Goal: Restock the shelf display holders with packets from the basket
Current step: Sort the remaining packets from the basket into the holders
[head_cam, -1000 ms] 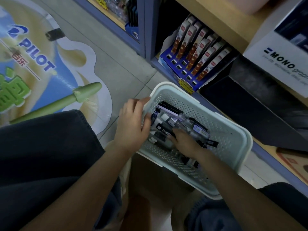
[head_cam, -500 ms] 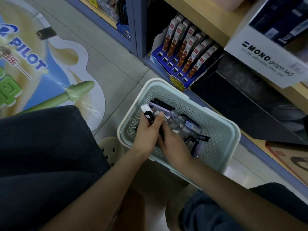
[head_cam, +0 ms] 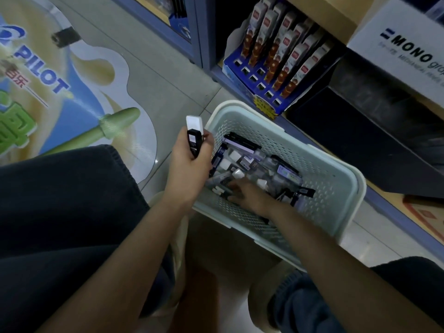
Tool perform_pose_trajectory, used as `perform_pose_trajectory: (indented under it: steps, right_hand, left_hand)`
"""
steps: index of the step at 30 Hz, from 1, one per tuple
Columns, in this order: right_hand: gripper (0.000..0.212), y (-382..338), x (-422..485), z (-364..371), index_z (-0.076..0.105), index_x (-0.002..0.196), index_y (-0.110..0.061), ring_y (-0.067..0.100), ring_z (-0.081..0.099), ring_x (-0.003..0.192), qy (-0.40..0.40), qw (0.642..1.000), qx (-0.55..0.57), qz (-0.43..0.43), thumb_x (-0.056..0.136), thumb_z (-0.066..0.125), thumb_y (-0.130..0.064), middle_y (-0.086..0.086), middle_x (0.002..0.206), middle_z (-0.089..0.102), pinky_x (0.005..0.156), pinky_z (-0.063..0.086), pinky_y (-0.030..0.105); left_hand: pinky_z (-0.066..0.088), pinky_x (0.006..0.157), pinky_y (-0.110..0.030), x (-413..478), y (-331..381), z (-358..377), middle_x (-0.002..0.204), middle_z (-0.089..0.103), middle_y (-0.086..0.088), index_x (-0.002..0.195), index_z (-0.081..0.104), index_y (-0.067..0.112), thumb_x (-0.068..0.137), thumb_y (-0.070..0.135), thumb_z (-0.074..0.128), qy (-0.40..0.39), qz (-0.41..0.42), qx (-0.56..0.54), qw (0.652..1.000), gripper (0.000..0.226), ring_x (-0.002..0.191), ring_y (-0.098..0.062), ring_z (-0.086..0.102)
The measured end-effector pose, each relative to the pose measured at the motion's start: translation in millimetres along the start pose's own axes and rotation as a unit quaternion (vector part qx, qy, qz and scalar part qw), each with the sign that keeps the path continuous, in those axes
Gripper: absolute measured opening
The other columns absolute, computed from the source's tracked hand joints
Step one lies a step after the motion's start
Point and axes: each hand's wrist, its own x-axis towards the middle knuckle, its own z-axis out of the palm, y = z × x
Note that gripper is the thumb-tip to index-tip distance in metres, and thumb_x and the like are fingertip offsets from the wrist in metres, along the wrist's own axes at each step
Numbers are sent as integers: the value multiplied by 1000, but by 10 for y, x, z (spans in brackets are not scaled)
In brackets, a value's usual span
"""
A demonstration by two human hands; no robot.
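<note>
A pale green perforated basket (head_cam: 336,195) sits on the floor between my knees, holding several dark packets (head_cam: 254,162) with white tabs. My left hand (head_cam: 189,164) grips one black packet with a white top (head_cam: 194,133), raised over the basket's left rim. My right hand (head_cam: 249,195) is down inside the basket, its fingers on the pile; whether they grip a packet is hidden. On the bottom shelf just beyond the basket stands a blue display holder (head_cam: 252,80) filled with upright white and brown packets (head_cam: 283,51).
A dark empty holder (head_cam: 360,131) sits right of the blue one. A white MONO box (head_cam: 403,44) rests on the shelf above. A PILOT floor sticker (head_cam: 48,92) lies to the left, and a cardboard box (head_cam: 430,212) at the right edge.
My left hand took a packet from the pile and lifted it up and left above the rim. My right hand stayed in the basket, sorting the pile. The view moved closer to the shelf.
</note>
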Motion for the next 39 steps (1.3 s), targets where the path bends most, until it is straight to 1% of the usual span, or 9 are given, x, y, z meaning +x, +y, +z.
perform_pose_trajectory:
  steps: [3, 9, 12, 18, 24, 27, 31, 36, 39]
  right_hand:
    - [38, 10, 106, 69, 49, 129, -7, 24, 53, 115, -14, 999, -43, 18, 96, 52, -26, 11, 129, 55, 90, 38, 24]
    - [31, -33, 201, 102, 54, 117, -5, 26, 51, 97, -68, 991, -95, 66, 103, 32, -22, 17, 118, 53, 75, 36, 29]
    - [35, -101, 224, 111, 51, 126, -2, 30, 50, 106, -84, 986, -111, 91, 103, 27, -15, 18, 118, 50, 77, 34, 28]
    - [42, 43, 166, 154, 52, 119, -5, 33, 48, 113, -70, 985, -126, 99, 99, 40, -39, 17, 121, 52, 90, 42, 36]
    - [36, -27, 67, 158, 44, 128, -6, 28, 52, 110, -55, 995, -30, 74, 99, 44, -28, 13, 122, 53, 88, 42, 31]
    - [36, -126, 26, 106, 43, 130, -6, 26, 51, 110, -60, 996, -1, 62, 100, 41, -26, 13, 124, 51, 94, 42, 35]
    - [31, -310, -118, 11, 42, 126, -6, 25, 52, 103, -43, 998, 36, 42, 102, 36, -23, 11, 117, 52, 83, 41, 32]
    - [13, -543, -428, -209, 40, 99, -8, 19, 47, 82, 24, 996, 87, 5, 103, 33, -19, 12, 96, 48, 68, 37, 29]
    - [22, -673, -621, -382, 42, 109, -7, 29, 54, 94, 72, 989, 129, 6, 102, 33, -26, 18, 104, 54, 84, 45, 39]
  left_hand:
    - [38, 47, -18, 16, -25, -32, 63, 46, 0, 90, 46, 20, 97, 19, 45, -4, 2, 8, 1000, 8, 48, -4, 43]
    - [37, 45, -15, 12, -39, -30, 63, 45, -1, 93, 45, 14, 98, 18, 43, -21, 7, 16, 1000, 6, 46, -1, 43]
    - [38, 46, -15, 5, -34, -36, 64, 46, -1, 94, 46, 15, 98, 18, 44, -17, 10, 20, 1000, 6, 47, -2, 44]
    - [38, 49, -19, -1, -52, -57, 64, 46, -2, 88, 46, 21, 97, 18, 44, -17, 16, 25, 999, 9, 52, -9, 43]
    - [38, 48, -14, -11, -68, -45, 67, 47, 1, 94, 46, 17, 97, 19, 45, -21, 5, 29, 999, 4, 54, -7, 44]
    - [36, 48, -13, -20, -76, -43, 62, 48, 7, 87, 47, 24, 96, 19, 47, -10, 0, 37, 999, 11, 51, -3, 44]
    - [32, 45, -10, -87, -71, -38, 45, 45, 17, 74, 48, 24, 94, 17, 53, 24, -21, 36, 999, 21, 42, 2, 39]
    - [37, 48, -13, -257, -67, 36, 59, 48, 4, 78, 51, 17, 96, 18, 51, 77, -42, 39, 995, 17, 47, 0, 46]
    - [42, 58, -23, -331, -36, 98, 63, 53, 2, 87, 56, 12, 96, 24, 50, 79, -46, 69, 993, 16, 62, -15, 52]
